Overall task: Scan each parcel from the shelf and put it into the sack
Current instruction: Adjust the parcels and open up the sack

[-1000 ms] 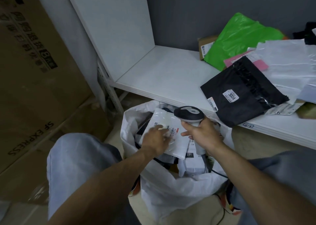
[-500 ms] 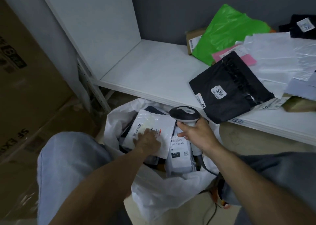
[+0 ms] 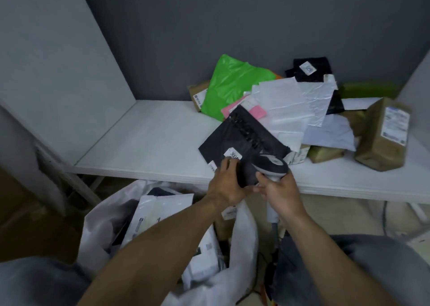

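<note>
Sack (image 3: 242,247) full of white parcels (image 3: 162,210); left fingers (image 3: 223,167) around black parcel (image 3: 244,138), right fingers (image 3: 263,180) around scanner (image 3: 270,166).

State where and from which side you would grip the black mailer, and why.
Pinch its near corner, coming from the shelf's front edge: the black mailer lies flat and thin, and that corner juts toward you, where the left hand grips it.

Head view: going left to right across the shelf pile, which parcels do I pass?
small brown box → green bag → white mailer → tall brown box. The black mailer in front overlaps the green bag, so it is left out.
</note>
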